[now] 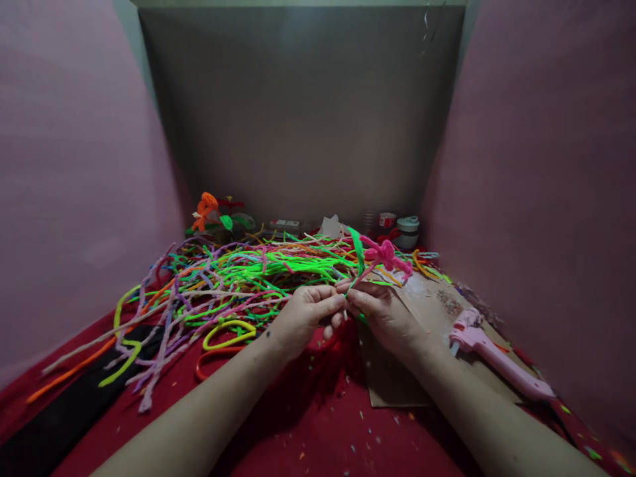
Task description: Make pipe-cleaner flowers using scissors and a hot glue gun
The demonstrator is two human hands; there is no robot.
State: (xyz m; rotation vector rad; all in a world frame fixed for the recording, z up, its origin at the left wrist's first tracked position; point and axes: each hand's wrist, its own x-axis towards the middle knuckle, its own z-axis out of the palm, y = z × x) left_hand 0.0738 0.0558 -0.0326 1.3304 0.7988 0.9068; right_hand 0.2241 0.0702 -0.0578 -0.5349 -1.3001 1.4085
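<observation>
Lower left, cut off by the frame edge: black strip [59,424] on red cloth [308,424]; orange, yellow and lilac strands trailing across it.
Further in: sprawling pile of pipe cleaners [233,271], too tangled to count; yellow loop [227,333] at its near edge; behind it, orange flower [205,208], base hidden by the pile.
Centre: left hand [304,311] curled, thumb and fingertips pinching the green stem [356,250]; meeting it fingertip to fingertip, right hand [383,313], pinching the same stem just beside; lower end of stem mostly hidden among the fingers; both forearms cut off at the bottom edge.
Above the right hand, raised off the cloth: pink flower [386,255] at the stem's top.
Behind: small jars [407,232], dim, labels unreadable.
Under the right wrist: cardboard sheet [392,391], partly covered by the forearm.
Right: pink glue gun [497,361] lying on the cardboard, nozzle end nearer the hands.
Cloth speckled with clippings; pink walls either side, grey panel at back; light low.
</observation>
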